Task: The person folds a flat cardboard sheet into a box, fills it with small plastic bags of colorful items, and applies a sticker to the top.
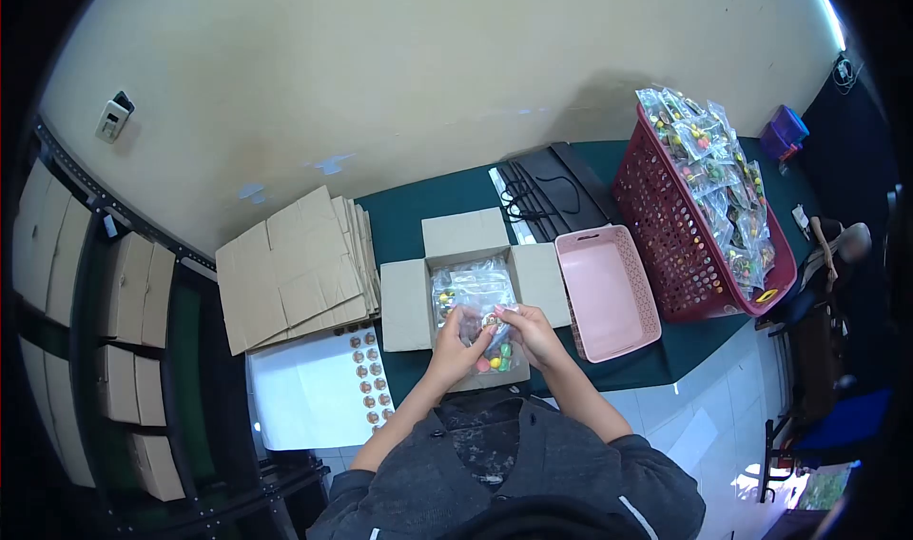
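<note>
An open cardboard box (407, 304) sits on the dark green table right before me, with clear plastic bags of small colourful items (473, 288) inside. My left hand (458, 342) and my right hand (529, 331) meet over the box's near side. Together they grip one clear bag of colourful pieces (491, 323) between the fingers. More coloured pieces show in the box just under my hands.
An empty pink basket (609, 293) stands right of the box. Beyond it a red basket (666, 245) is heaped with similar bags. A stack of flat cardboard (295, 269) and a sticker sheet (366, 378) lie to the left. Shelves with boxes line the far left.
</note>
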Available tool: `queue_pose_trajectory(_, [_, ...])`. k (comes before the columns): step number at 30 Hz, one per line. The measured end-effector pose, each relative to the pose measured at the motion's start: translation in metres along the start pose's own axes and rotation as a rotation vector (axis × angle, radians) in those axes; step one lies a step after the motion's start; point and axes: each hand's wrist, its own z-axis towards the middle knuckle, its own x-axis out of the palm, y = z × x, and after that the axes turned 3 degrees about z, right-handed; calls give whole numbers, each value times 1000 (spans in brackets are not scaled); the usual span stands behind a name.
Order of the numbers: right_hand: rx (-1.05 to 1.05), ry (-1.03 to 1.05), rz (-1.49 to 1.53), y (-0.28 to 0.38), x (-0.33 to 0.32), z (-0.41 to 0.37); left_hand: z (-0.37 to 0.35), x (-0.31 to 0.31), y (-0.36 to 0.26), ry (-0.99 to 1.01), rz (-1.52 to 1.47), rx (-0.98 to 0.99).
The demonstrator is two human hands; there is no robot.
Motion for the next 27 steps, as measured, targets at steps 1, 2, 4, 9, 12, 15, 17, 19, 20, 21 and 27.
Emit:
queue_pose_trajectory(1, [33, -36, 18, 1, 0, -2, -1, 0, 1, -2, 46, 5])
queue_pose_trajectory(2, [33, -40, 18, 1, -2, -1, 0, 0, 1, 2, 44, 4])
queue_pose_trajectory(4, [-8, 16, -160, -1, -6, -2, -2, 0, -2, 2, -14, -2])
queue_pose_trajectory(9, [12, -38, -69, -6, -2, 3, -7, 0, -20, 127, -85, -107])
queue_pose_trajectory(12, [30, -102, 34, -13, -4, 14, 1, -1, 0, 111, -6, -85])
queue_pose_trajectory(15, [9, -71, -63, -12, 2, 11, 11, 0, 24, -91, -267, -158])
queue_pose_trajectory(17, [-20, 15, -169, -19, -3, 10, 11, -3, 33, -51, -233, -210])
queue_pose_trajectory(19, [23, -2, -158, -31, -11, 13, 10, -7, 35, -12, -199, -261])
queue_pose_trajectory(20, [59, -16, -146, -33, -12, 14, 10, -8, 37, 17, -195, -284])
queue_pose_trajectory(21, [61, -13, -146, -35, -14, 16, 11, -10, 38, 46, -190, -306])
queue_pose_trajectory(27, [15, -92, -67, -23, 3, 13, 8, -5, 31, -53, -205, -216])
